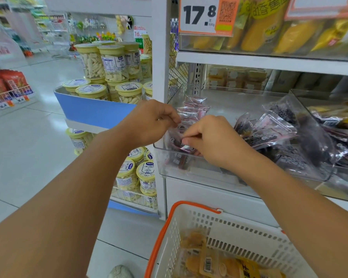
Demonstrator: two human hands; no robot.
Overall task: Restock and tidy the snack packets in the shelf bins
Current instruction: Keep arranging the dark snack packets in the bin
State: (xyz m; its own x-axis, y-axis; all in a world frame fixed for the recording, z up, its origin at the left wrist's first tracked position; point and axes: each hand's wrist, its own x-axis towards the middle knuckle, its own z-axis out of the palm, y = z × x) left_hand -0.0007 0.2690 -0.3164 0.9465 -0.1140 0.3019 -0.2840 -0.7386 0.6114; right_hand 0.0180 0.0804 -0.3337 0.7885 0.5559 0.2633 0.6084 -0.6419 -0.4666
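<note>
Tidying step: left hand [149, 122] and right hand [213, 140] both pinch small dark-purple plastic snack packets [186, 115] at the clear plastic shelf bin [189, 169]'s left end. Next: line them upright.

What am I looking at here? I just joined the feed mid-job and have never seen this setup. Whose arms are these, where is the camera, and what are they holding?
There is no machine: a person is working bare-handed, and the single picture comes from a wide-angle camera on their head, looking forward and down.

Both arms reach into a clear plastic bin on a shop shelf. The left hand and right hand each pinch small dark snack packets stood in a row at the bin's left end. More loose packets lie heaped to the right.

Below, a white basket with an orange handle holds yellow packets. The bin above carries a 17.8 price tag. Jars with yellow lids stand on the left display.
</note>
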